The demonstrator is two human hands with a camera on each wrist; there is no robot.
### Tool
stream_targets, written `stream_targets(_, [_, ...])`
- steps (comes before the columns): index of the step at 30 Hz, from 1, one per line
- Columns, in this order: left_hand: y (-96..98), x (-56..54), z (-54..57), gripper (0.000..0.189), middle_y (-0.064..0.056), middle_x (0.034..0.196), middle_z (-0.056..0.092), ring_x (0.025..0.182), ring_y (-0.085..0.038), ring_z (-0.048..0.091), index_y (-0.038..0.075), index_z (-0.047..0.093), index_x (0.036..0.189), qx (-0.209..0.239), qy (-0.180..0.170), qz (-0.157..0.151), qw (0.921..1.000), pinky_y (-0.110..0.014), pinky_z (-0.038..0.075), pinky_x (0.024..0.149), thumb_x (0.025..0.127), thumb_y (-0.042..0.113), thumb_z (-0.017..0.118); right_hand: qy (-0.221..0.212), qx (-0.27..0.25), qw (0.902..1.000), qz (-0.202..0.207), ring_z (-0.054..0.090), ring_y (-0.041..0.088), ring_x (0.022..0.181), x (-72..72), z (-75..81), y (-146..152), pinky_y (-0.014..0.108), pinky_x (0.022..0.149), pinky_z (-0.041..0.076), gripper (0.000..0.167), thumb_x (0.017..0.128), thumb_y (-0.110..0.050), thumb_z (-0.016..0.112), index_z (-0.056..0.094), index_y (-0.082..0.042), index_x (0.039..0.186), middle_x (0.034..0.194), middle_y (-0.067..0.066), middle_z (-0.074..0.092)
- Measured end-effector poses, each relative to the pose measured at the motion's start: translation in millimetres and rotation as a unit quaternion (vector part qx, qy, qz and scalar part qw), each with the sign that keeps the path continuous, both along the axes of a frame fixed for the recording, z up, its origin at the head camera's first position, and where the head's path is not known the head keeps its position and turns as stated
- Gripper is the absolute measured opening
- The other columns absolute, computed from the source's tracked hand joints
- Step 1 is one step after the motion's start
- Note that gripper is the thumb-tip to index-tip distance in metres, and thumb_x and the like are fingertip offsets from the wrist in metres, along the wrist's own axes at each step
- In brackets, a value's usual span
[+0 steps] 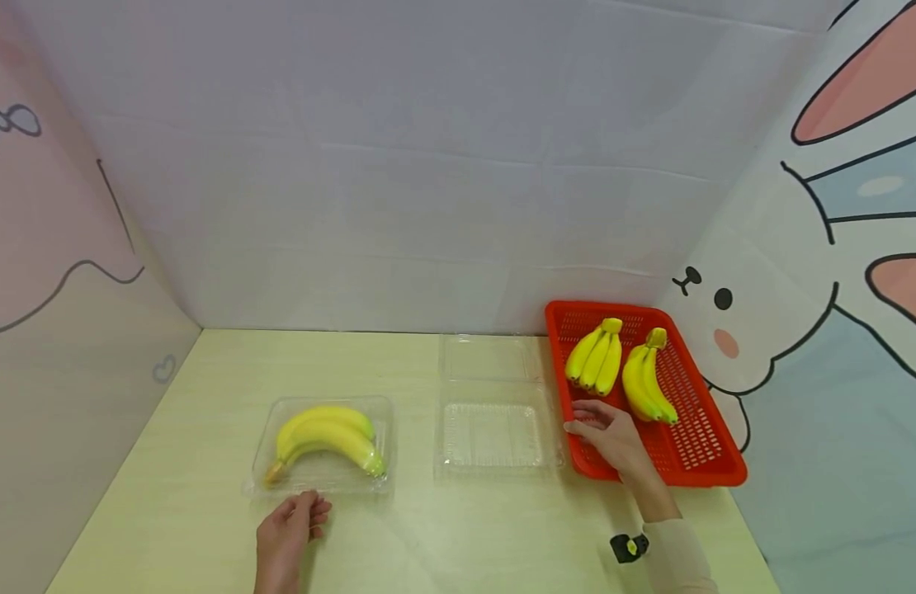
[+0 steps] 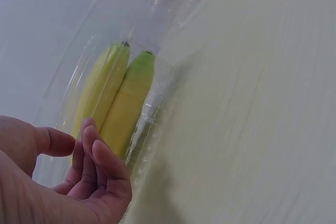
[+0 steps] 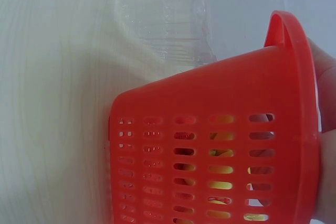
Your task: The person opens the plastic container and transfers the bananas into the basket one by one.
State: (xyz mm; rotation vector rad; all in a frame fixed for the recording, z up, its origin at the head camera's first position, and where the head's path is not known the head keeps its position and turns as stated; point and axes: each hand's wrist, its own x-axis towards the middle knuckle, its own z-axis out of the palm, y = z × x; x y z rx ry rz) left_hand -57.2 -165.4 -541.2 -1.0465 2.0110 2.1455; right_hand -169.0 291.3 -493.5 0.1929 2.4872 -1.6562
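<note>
A clear plastic clamshell box (image 1: 259,470) on the left of the table holds a bunch of yellow bananas (image 1: 328,429), green at the tips. My left hand (image 1: 290,528) is at its front edge, fingers loosely curled with nothing in them; the left wrist view has the bananas (image 2: 123,108) just beyond the fingertips. To the right, my right hand (image 1: 614,437) reaches over the near-left part of a red basket (image 1: 699,412), fingers spread near its left rim and holding nothing. Two banana bunches lie farther back in the basket, one on the left (image 1: 595,359) and one on the right (image 1: 646,384).
An opened clear plastic box (image 1: 495,437) lies between the filled box and the basket. A white cloth wall (image 1: 428,206) closes off the back of the table (image 1: 398,544). Printed cartoon panels (image 1: 777,346) stand along the sides. A black device (image 1: 629,548) is by the right wrist.
</note>
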Motion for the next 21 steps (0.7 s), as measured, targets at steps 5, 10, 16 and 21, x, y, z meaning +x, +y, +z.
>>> stream_targets(5, [4.1, 4.3, 0.1, 0.027, 0.006, 0.075, 0.072, 0.067, -0.005, 0.065, -0.005, 0.07, 0.098, 0.002, -0.001, 0.008, 1.0, -0.022, 0.054, 0.06, 0.102, 0.018, 0.057, -0.002, -0.008, 1.0, 0.001, 0.066, 0.019, 0.097, 0.0, 1.5, -1, 0.021, 0.08, 0.056, 0.05, 0.094, -0.02, 0.076, 0.06, 0.002, 0.136, 0.126, 0.021, 0.065])
stream_targets(10, [7.6, 7.4, -0.1, 0.028, 0.006, 0.074, 0.071, 0.067, -0.006, 0.065, -0.006, 0.071, 0.097, -0.005, -0.001, 0.011, 0.9999, -0.022, 0.054, 0.06, 0.102, 0.018, 0.058, -0.007, -0.004, 1.0, 0.0, 0.066, 0.019, 0.098, -0.4, 2.7, -2, 0.021, 0.08, 0.056, 0.049, 0.095, -0.02, 0.076, 0.06, 0.002, 0.136, 0.126, 0.021, 0.065])
stream_targets(16, [9.3, 9.1, -4.3, 0.029, 0.005, 0.074, 0.072, 0.066, -0.006, 0.065, -0.005, 0.072, 0.096, -0.012, -0.009, 0.009, 0.9999, -0.022, 0.055, 0.06, 0.101, 0.02, 0.058, -0.013, -0.003, 0.9999, -0.004, 0.066, 0.019, 0.099, -1.6, 1.7, -2, 0.021, 0.08, 0.056, 0.049, 0.095, -0.021, 0.076, 0.06, 0.002, 0.136, 0.127, 0.021, 0.064])
stream_targets(21, [11.6, 11.5, -4.8, 0.03, 0.004, 0.074, 0.072, 0.065, -0.006, 0.065, -0.007, 0.071, 0.096, -0.013, -0.012, 0.008, 0.9998, -0.022, 0.054, 0.059, 0.1, 0.019, 0.058, -0.017, -0.005, 0.9998, -0.008, 0.065, 0.019, 0.099, -1.6, 0.6, -2, 0.021, 0.08, 0.056, 0.05, 0.094, -0.021, 0.077, 0.06, 0.001, 0.136, 0.127, 0.02, 0.064])
